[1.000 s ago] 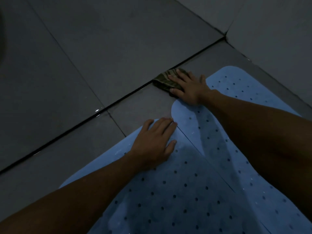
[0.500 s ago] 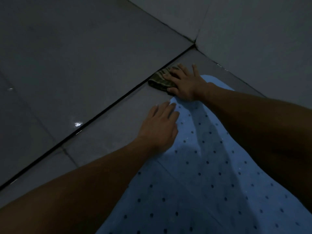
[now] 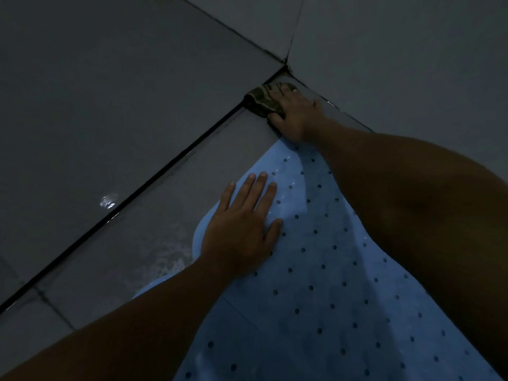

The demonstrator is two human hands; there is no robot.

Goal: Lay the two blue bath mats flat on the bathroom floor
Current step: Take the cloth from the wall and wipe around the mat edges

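I press my flat left hand (image 3: pixel 242 229) on the 2 mats (image 3: pixel 316 298) to flatten them on the floor (image 3: pixel 137 243); my right hand (image 3: pixel 294 114) pushes a rag (image 3: pixel 261 101) cornerward, fingers flat, grasping nothing.

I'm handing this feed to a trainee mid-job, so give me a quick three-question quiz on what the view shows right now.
1. True or false: the left hand lies flat, fingers straight, on a blue mat.
2. What does the right hand rest on? A) a sponge B) a striped dark cloth C) a brush
3. Fill in: the cloth lies near the room's ____, where the floor meets two walls.

Key: 1 true; 2 B; 3 corner.
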